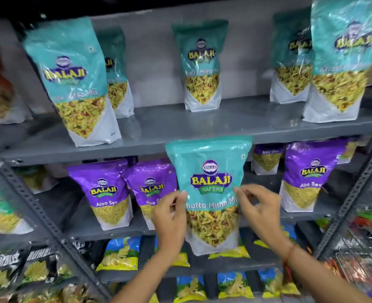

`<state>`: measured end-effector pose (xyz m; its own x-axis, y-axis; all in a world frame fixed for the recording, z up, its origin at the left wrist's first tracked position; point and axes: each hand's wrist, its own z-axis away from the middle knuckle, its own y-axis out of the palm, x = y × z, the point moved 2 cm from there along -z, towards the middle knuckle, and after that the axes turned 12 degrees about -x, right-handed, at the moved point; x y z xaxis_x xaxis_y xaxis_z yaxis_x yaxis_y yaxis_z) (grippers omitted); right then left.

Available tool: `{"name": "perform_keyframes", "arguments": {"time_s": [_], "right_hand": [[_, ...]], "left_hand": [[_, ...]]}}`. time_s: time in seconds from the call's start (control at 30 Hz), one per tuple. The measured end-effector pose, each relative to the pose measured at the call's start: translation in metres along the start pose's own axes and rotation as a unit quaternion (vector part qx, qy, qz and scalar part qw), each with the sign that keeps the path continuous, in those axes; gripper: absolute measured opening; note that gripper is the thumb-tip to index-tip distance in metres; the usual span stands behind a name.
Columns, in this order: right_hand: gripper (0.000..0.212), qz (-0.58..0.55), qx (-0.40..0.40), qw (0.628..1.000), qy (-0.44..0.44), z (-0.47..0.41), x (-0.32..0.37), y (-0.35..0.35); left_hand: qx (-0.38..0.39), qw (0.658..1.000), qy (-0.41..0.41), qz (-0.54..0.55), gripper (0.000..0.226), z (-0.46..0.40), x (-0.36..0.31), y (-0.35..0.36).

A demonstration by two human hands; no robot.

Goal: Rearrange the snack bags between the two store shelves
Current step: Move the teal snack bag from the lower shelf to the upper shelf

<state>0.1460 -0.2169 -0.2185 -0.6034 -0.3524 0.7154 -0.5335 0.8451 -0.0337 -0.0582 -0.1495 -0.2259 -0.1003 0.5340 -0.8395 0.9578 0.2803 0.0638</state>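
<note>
I hold a teal Khatta Mitha Mix bag (210, 178) upright in front of the lower shelf, its top reaching the upper shelf's front edge (137, 147). My left hand (169, 217) pinches its left side and my right hand (259, 208) pinches its right side. Several more teal bags stand on the upper shelf: one front left (73, 84), one at the back middle (201, 68), two at the right (340, 62). Purple Aloo Sev bags (108, 193) stand on the lower shelf (89, 232) left of my bag, with another (305, 178) to its right.
Slotted metal uprights (353, 189) frame the shelves. Below are blue and yellow chip bags (119, 254) and black snack bags (10, 272) at the lower left. A wire basket (359, 267) stands at the lower right. The upper shelf has bare space between its bags.
</note>
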Motion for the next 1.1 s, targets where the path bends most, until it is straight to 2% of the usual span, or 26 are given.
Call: {"name": "perform_keyframes", "arguments": {"time_s": [0.07,0.23,0.37,0.6,0.73,0.87,0.97,1.03,1.1], "right_hand": [[0.018,-0.016,-0.028,0.999,-0.011,-0.030,0.026,0.006],[0.018,-0.076,-0.085,0.993,-0.043,-0.120,0.087,0.026],[0.019,-0.097,-0.109,0.987,-0.064,-0.183,0.112,0.050],[0.034,-0.072,-0.101,0.989,-0.082,-0.234,0.089,0.092],[0.048,-0.048,-0.090,0.992,-0.075,-0.240,0.067,0.112],[0.040,-0.058,-0.084,0.993,-0.062,-0.240,0.054,0.125],[0.025,-0.103,-0.050,0.993,-0.022,-0.239,0.049,0.126],[0.024,-0.131,0.011,0.991,0.036,-0.237,0.042,0.125],[0.058,-0.111,0.117,0.982,0.098,-0.233,0.025,0.125]], "left_hand": [[-0.023,0.999,0.020,0.026,0.031,-0.029,-0.024,0.007],[-0.072,0.988,0.135,0.037,0.019,-0.111,-0.097,0.031],[-0.071,0.985,0.157,0.023,0.025,-0.172,-0.130,0.059],[-0.079,0.985,0.152,-0.022,0.033,-0.228,-0.127,0.097],[-0.079,0.984,0.151,-0.045,0.026,-0.236,-0.111,0.103],[-0.082,0.981,0.168,-0.047,0.021,-0.239,-0.101,0.103],[-0.047,0.985,0.155,-0.057,0.027,-0.247,-0.094,0.101],[0.009,0.992,0.111,-0.051,0.032,-0.250,-0.086,0.098],[0.096,0.994,0.042,-0.033,0.040,-0.249,-0.073,0.094]]}}
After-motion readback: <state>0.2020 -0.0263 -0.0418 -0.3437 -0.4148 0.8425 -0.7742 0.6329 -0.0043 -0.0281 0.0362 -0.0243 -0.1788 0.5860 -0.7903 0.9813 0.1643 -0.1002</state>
